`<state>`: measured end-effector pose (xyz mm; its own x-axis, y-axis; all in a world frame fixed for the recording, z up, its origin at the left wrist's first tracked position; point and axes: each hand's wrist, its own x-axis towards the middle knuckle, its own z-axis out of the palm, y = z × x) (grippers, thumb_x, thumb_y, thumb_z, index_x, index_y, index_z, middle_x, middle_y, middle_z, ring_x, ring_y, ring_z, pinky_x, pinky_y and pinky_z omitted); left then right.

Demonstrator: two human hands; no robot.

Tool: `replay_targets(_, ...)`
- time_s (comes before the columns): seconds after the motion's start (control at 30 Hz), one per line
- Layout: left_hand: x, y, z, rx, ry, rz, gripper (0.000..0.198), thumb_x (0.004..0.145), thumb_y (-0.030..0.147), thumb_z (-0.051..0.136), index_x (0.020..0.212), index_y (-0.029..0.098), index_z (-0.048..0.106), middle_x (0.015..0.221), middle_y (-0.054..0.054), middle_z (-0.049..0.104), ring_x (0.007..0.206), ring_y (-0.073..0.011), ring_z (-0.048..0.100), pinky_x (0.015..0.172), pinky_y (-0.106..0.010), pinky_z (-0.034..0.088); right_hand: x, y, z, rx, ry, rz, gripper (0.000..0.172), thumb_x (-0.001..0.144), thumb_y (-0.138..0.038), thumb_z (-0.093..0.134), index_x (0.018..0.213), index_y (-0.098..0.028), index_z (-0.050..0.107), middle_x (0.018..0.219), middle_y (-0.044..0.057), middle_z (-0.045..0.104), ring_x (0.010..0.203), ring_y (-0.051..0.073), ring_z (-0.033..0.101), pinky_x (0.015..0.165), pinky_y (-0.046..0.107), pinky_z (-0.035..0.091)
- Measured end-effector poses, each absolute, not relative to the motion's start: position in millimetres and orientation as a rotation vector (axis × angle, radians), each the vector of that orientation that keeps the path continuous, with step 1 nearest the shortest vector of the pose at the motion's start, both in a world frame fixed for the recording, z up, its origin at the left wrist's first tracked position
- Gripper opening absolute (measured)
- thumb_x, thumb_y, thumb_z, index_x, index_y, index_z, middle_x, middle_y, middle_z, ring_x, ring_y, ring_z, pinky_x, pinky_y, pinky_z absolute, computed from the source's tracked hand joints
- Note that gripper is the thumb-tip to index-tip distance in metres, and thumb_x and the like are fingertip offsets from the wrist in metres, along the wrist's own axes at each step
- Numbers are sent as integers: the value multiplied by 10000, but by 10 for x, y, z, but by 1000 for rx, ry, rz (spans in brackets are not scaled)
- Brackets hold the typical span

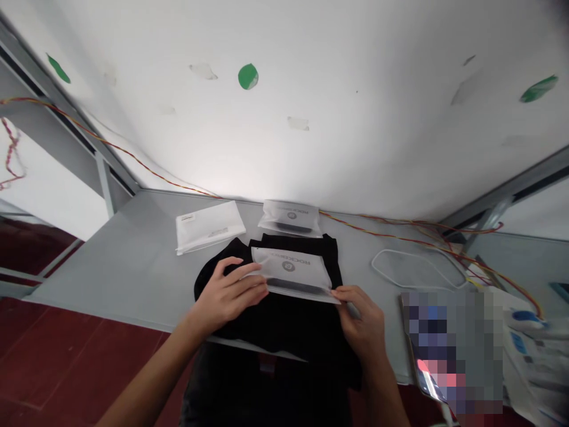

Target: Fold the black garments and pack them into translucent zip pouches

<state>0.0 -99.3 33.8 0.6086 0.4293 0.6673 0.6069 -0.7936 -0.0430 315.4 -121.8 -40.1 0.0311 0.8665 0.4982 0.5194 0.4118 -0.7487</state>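
Pouch [296, 268] over cloth [288, 323] — right hand [365, 323] pinches its four-o'clock corner; left hand [226, 296] touches nine o'clock, grip unclear. Two-handed positioning, seemingly — next move calls for steady edges.

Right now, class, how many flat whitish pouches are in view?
3: a held pouch between the left hand and right hand; a back-left pouch and a back-centre pouch on the table. Others may be hidden.

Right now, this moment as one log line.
left hand: fingers at left side of frosted pouch | right hand: pinching its near-right corner | beneath: black cloth | behind: white pouch, second logo pouch
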Motion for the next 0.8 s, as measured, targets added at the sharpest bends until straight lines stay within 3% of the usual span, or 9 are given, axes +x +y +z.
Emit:
replay_targets(0.13,-215,-1092,362,-2535,-893,-994,262,931,116,769,1141,252,693,1073,17,827,1124,-213,756,982,-399,491,3195,-1204,-442,-1339,-1474,431,109,940,-288,649,872,-291,734,888,34,759,848,255,723,788,406,593)
replay_targets(0.27,12,-1295,372,-2553,-894,-1078,198,920,123,780,1072,234,717,1052,11,823,1099,-216,742,958,-394,493,3229,-1150,-435,-1423,-1342,444,119,948,-353,665,902,-262,727,841,24,746,770,235,714,685,355,580)
replay_targets(0.37,401,-1490,281,-2713,-846,-1130,87,919,232,802,921,221,716,1068,-4,803,1096,-221,708,970,-397,483,3258,-1107,-385,-1407,-1113,706,280,915,-395,729,1164,-268,712,836,-2,759,730,213,731,643,327,596)
replay_targets(0.43,627,-1578,179,-2890,-797,-1108,262,894,457,817,884,220,703,1158,-37,771,1132,-241,679,952,-391,488,3266,-1122,-339,-1302,-866,990,497,892,-419,759,1361,-321,628,970,2,796,866,216,775,755,353,644)
replay_targets(0.5,747,-1600,93,-2996,-797,-1190,353,880,563,792,891,224,697,1164,-46,755,1123,-241,668,926,-375,498,3255,-1189,-301,-1191,-690,1157,573,879,-437,773,1417,-369,588,1179,24,793,1118,224,757,965,403,629)
replay_targets(0.6,750,-1522,65,-2883,-1267,-1315,168,1004,385,682,963,222,696,1115,-63,734,1074,-237,662,920,-379,513,3201,-1350,-275,-1183,-646,1189,572,838,-434,828,1372,-368,634,1404,45,711,1348,244,643,1153,437,523)
replay_targets(0.63,731,-1478,78,-2810,-1491,-1278,108,1031,306,630,1025,220,695,1113,-77,717,1056,-243,659,912,-388,524,3180,-1401,-276,-1221,-675,1193,574,825,-432,846,1358,-363,647,1432,45,693,1346,256,646,1153,441,524)
replay_targets(0.7,701,-1383,115,-2718,-1821,-1121,172,1045,224,555,1166,214,677,1103,-97,680,1007,-251,656,874,-398,553,3148,-1472,-288,-1304,-788,1224,568,820,-444,857,1344,-340,665,1408,58,704,1261,280,699,1089,445,573)
replay_targets(0.8,701,-1246,147,-2689,-1995,-953,263,1059,234,497,1277,224,644,1075,-97,651,953,-250,664,819,-379,575,3136,-1480,-319,-1351,-967,1266,563,852,-487,822,1356,-300,656,1261,88,766,1098,290,762,972,451,633)
